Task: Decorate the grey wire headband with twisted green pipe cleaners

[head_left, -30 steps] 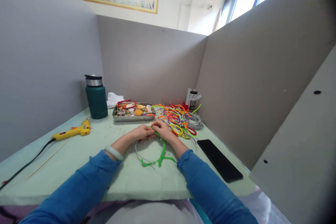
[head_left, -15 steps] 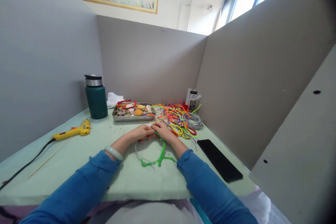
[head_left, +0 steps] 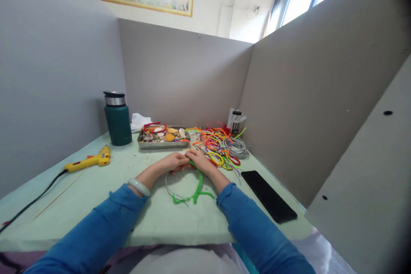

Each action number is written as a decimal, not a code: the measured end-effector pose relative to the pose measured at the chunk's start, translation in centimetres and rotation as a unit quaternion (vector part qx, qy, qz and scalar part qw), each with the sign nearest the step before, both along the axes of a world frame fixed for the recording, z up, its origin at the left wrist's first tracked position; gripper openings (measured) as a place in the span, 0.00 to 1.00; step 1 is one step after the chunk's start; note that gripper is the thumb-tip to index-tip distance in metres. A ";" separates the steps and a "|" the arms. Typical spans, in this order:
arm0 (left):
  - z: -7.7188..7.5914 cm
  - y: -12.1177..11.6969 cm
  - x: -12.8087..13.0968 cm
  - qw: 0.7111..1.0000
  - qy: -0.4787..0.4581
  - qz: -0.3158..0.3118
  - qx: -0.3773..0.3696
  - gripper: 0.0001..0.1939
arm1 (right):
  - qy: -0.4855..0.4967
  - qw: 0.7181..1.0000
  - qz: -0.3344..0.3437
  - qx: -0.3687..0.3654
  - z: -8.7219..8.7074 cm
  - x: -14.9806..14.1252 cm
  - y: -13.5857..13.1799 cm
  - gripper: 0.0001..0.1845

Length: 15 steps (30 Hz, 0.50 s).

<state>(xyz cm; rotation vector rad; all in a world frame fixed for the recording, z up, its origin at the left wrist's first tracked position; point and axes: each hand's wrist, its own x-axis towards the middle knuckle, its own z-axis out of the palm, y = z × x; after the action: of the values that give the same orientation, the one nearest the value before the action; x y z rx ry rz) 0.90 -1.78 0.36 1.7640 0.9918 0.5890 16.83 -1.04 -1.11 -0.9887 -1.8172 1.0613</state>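
Note:
A ring of thin grey wire, partly wrapped with a fuzzy green pipe cleaner, hangs between my hands over the table. My left hand pinches the ring's far side, and a pale bangle circles that wrist. Fingertip to fingertip with it, my right hand is closed on the green pipe cleaner at the top of the ring. Loose green ends stick out at the near side, close to the bare wire's tip. The fingers hide the exact spot they grip.
Behind my hands are a metal tray of shells and beads and a heap of colourful pipe cleaners. A yellow glue gun, a wooden stick and a green bottle are on the left. A black phone lies at right.
My hands stay in the same place, with only tiny shifts of the fingers at the top of the ring. The other things have not moved.

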 end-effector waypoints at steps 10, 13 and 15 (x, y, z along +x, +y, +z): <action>0.4 -0.4 0.1 1.000 -0.013 -0.012 -0.007 0.23 | 0.030 0.999 0.038 -0.016 -0.1 0.1 0.4 0.19; 0.4 -0.3 0.1 1.000 -0.017 -0.012 -0.004 0.23 | 0.036 0.998 0.040 -0.024 0.1 0.0 0.3 0.19; 0.4 -0.3 0.1 1.000 -0.019 -0.008 0.000 0.23 | 0.039 0.998 0.038 -0.027 0.2 -0.1 0.2 0.17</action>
<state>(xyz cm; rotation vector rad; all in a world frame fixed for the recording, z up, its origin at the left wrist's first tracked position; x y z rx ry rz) 1.00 -2.09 0.76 1.7524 0.9516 0.6097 16.73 -0.81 -0.95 -0.9035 -1.7826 1.1838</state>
